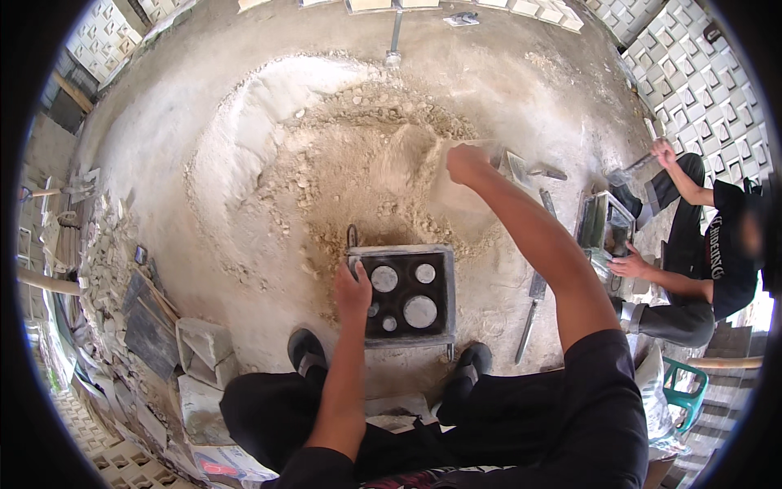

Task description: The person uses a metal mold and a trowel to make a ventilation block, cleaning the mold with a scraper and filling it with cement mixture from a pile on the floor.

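Between my feet lies a square metal mold (407, 341), its dark inside holding several round pale discs. My left hand (353, 289) is closed on its left edge, just below an upright handle loop. Beyond the mold spreads a heap of tan, crumbly powder mix (350, 163) with a whiter ring of powder around its far left side. Stretched out over the heap's right edge, my right hand (470, 165) is closed in a fist. Around it is a pale, dusty blur, and what the fist grips cannot be made out.
A co-worker (688, 236) sits at the right, one hand on a second mold (607, 224), the other raising a tool. A long metal bar (533, 306) lies right of my mold. Broken rubble (114, 293) and a concrete block (204, 354) stand left. A green plastic stool (684, 391) is lower right.
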A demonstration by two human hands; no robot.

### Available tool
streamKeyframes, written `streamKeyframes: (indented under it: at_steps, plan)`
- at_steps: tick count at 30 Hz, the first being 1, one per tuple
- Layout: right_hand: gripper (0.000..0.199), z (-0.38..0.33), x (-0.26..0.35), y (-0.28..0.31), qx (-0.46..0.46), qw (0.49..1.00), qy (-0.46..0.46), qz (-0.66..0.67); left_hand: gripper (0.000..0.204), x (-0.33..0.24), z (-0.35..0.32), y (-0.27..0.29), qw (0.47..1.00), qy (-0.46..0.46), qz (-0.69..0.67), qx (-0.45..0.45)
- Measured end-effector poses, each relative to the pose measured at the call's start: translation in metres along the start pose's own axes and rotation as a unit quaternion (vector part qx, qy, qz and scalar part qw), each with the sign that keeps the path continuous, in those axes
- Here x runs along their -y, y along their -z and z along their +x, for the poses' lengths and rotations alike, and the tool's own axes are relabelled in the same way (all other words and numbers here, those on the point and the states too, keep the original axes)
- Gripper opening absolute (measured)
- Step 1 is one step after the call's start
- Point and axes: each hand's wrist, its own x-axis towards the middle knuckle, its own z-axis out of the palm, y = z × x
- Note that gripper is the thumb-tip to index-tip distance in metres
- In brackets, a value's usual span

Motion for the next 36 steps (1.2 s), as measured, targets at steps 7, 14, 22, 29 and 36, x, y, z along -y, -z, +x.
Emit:
streamKeyframes:
  at_steps: [7,14,22,29,36]
  plan:
    - [0.025,-0.021,-0.011,0.047,-0.041,0.998,-0.011,0.054,0.059,0.008,-0.002,-0.001,1.0,-0.016,-0.02,-0.013]
    - [0.022,0.025,0.088,0.029,0.014,0.982,0.119,-0.143,0.054,0.006,-0.004,-0.001,1.0,0.007,-0.009,0.013]
    - [0.02,0.022,0.093,-0.026,-0.003,0.97,0.244,0.011,0.054,0.005,-0.002,0.003,1.0,-0.013,-0.027,-0.004]
    - [0.016,-0.014,0.034,-0.059,-0.069,0.947,0.292,-0.117,0.05,-0.008,-0.002,0.006,0.999,-0.018,-0.027,-0.012]
    - [0.011,0.005,0.007,0.031,-0.087,0.968,0.184,-0.147,0.054,0.006,-0.002,0.006,0.999,-0.011,-0.028,-0.012]
